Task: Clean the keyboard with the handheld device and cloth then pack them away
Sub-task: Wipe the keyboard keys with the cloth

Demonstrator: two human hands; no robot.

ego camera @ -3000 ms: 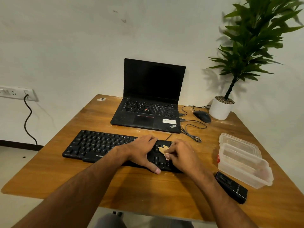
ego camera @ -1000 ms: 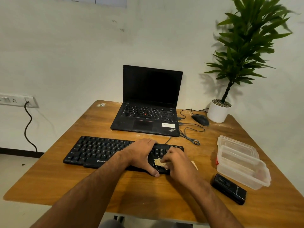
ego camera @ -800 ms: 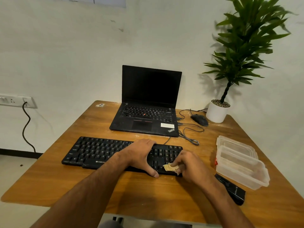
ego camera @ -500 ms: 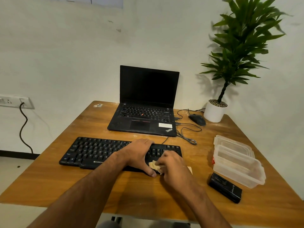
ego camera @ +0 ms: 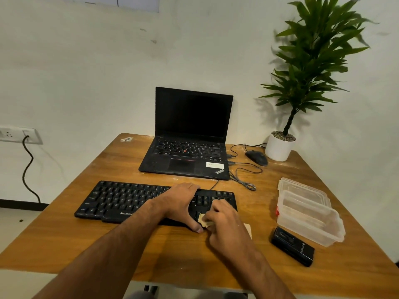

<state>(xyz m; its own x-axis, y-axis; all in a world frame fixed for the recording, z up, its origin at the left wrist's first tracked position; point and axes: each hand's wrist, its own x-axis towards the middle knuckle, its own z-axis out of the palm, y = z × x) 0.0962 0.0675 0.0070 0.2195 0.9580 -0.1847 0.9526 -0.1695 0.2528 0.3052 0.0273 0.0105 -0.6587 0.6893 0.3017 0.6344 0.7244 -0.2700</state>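
Keyboard (ego camera: 129, 201), black; right hand (ego camera: 224, 221) pinches tan cloth (ego camera: 204, 220), left hand (ego camera: 181, 201) rests flat.

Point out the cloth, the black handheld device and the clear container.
cloth (ego camera: 203, 220): head view, crumpled part beside fingers.
black handheld device (ego camera: 292, 249): head view, top face.
clear container (ego camera: 311, 223): head view, near wall.

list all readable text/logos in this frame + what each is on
"ZEBRON": front edge of the keyboard, rest hidden by the left hand.
"ThinkPad": palm rest corner of the laptop.
White sticker on the laptop: print too small.
Black handheld device: marking near its end, unreadable.
Key legends: blurred.
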